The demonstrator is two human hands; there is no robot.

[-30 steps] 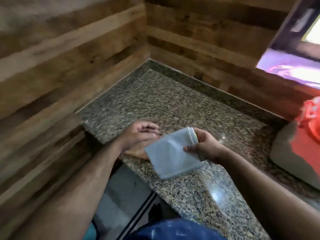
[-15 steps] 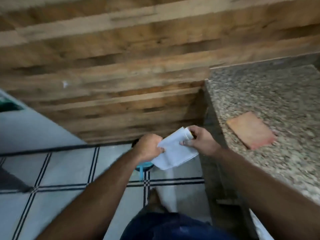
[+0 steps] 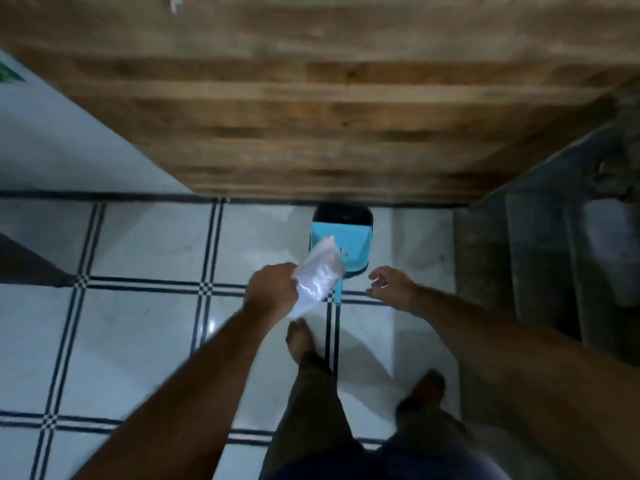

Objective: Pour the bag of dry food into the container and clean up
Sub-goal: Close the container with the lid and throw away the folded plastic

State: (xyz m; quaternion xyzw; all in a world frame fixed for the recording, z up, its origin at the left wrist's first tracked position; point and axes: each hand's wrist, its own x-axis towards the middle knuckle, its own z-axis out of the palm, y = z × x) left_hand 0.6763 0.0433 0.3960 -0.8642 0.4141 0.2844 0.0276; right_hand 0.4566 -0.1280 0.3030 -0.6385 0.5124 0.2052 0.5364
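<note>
The left hand (image 3: pixel 272 289) clenched its fingers around the crumpled clear plastic bag (image 3: pixel 317 275), holding it just above the light-blue pedal bin (image 3: pixel 346 237) on the white tiled floor (image 3: pixel 138 323). The right hand (image 3: pixel 393 285) hovered beside it, fingers released and loosely spread.

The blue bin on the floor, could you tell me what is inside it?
The blue bin's lid is tipped, leaving a dark opening at the back; its contents are hidden. The left hand holds the crumpled bag over it.
</note>
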